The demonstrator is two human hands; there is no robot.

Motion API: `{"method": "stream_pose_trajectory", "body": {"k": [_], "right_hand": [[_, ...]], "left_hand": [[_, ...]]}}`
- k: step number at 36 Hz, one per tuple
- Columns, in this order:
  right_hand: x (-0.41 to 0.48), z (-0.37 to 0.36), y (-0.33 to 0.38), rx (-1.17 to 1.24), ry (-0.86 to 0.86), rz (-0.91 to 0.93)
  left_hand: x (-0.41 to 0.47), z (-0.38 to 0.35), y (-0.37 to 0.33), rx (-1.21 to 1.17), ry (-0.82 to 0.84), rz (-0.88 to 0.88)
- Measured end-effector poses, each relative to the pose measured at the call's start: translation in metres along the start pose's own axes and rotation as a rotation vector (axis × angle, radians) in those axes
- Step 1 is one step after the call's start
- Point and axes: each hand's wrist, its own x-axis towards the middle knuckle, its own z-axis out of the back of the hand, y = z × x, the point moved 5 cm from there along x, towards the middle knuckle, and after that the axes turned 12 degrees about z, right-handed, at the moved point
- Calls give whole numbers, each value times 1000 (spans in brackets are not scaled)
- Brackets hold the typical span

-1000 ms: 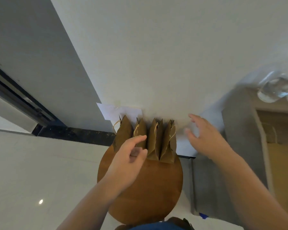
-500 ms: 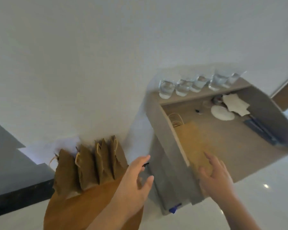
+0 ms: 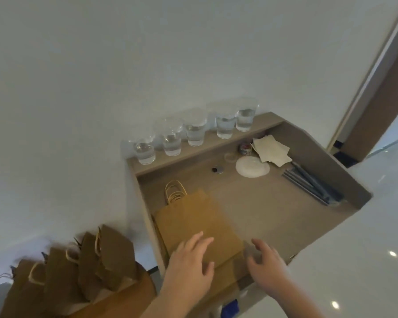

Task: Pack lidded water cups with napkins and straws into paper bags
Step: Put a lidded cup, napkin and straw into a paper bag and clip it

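From where I'm standing this looks maybe halfway. Four upright brown paper bags [image 3: 90,260] with their tops folded over are lined up on the round brown wooden table [image 3: 124,301], though I can't see what's inside them. Left to do, I'd guess: five clear cups of water [image 3: 195,131] sit in a row on the back ledge [image 3: 269,119] of the grey-beige table [image 3: 274,214], with no lids on that I can make out. The white round lids [image 3: 252,167], pale paper napkins [image 3: 271,150] and blue-grey straws [image 3: 313,187] lie loose on the right. The stack of flat brown paper bags with twine handles [image 3: 193,216] lies at that table's near left. The left hand [image 3: 191,265] rests on it, grip spread flat. The right hand [image 3: 265,263] is at its near corner, grip loose and pinching nothing.
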Motion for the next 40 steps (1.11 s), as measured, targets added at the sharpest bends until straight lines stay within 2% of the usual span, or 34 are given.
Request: {"method": "stream_pose_trajectory", "body": {"k": [3, 8, 14, 20, 27, 34, 35, 38, 40], "right_hand": [[25, 10, -5, -44, 87, 27], [58, 17, -2, -72, 239, 56], [84, 19, 0, -62, 384, 44], [85, 19, 1, -45, 432, 91], [86, 32, 13, -34, 513, 87], [111, 29, 27, -212, 788, 218], [117, 28, 27, -217, 791, 211], [128, 31, 17, -78, 828, -13], [140, 36, 18, 42, 840, -27]], "left_hand": [[23, -15, -2, -2, 94, 157], [40, -23, 15, 93, 77, 341], [56, -23, 27, 213, 115, 364], [61, -24, 14, 332, 240, 251], [51, -29, -15, 257, 149, 290], [47, -21, -24, 122, 186, 403], [46, -18, -24, 100, 184, 429], [38, -11, -38, 132, 121, 475], [32, -7, -59, 168, 30, 479]]}}
